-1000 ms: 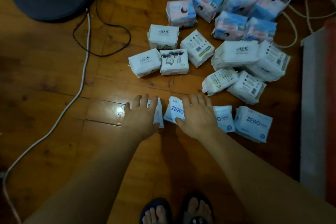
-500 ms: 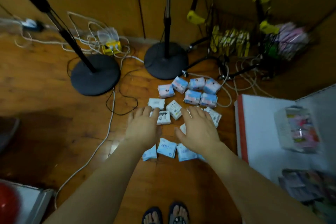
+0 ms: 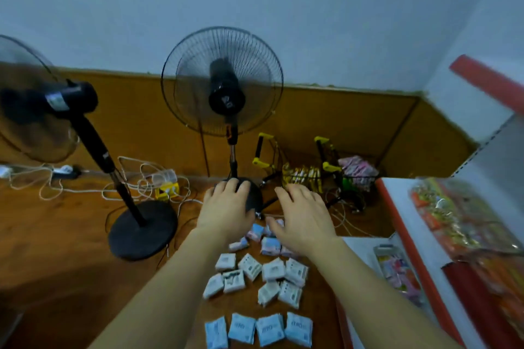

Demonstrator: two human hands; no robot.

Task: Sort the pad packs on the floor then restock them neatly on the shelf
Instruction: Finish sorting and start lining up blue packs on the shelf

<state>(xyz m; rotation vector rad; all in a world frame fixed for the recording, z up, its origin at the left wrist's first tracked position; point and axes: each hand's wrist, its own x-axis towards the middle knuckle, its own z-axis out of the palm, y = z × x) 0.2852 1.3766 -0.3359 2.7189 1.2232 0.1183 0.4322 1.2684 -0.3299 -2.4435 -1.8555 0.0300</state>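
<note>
Pad packs lie grouped on the wooden floor. A row of several light-blue packs (image 3: 258,329) is nearest me. Behind it sit several white packs (image 3: 259,275). Farthest are pink-and-blue packs (image 3: 269,244), partly hidden by my hands. My left hand (image 3: 226,207) and my right hand (image 3: 303,215) are raised above the packs, palms down, fingers spread, holding nothing. The shelf (image 3: 408,238) with red edging stands at the right, with bagged goods on it.
Two black standing fans (image 3: 224,88) (image 3: 42,99) stand behind the packs, their round bases (image 3: 141,229) on the floor. Cables and a power strip (image 3: 167,187) trail at left. Small wire carts with yellow handles (image 3: 300,173) hold goods by the wall.
My hands have left the light-blue packs and risen off the floor. The view has lifted from the floor up to the fans, wall and shelf.
</note>
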